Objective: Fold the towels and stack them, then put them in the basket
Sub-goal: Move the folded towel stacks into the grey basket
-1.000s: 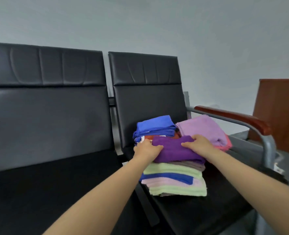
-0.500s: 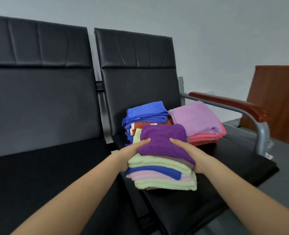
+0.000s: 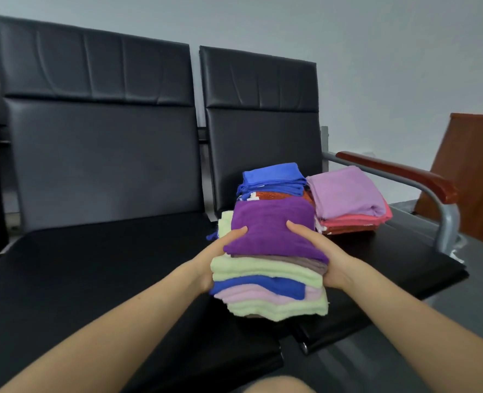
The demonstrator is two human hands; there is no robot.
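A stack of folded towels (image 3: pixel 271 276), purple on top over grey, pale green, blue and pink layers, is held between both hands above the front of the right seat. My left hand (image 3: pixel 216 259) grips its left side, thumb on the purple towel. My right hand (image 3: pixel 324 256) grips its right side, thumb on top. Behind it lie a blue and orange folded pile (image 3: pixel 272 181) and a lilac and coral folded pile (image 3: pixel 351 204). No basket is in view.
Two black padded chairs stand side by side; the left seat (image 3: pixel 92 268) is bare. A metal armrest with a red-brown pad (image 3: pixel 399 173) bounds the right seat. A brown wooden cabinet (image 3: pixel 472 171) stands at the far right. Grey wall behind.
Both hands slid from the top of the purple towel down to the stack's sides and now clasp it; the stack has come toward me and the front edge of the seat.
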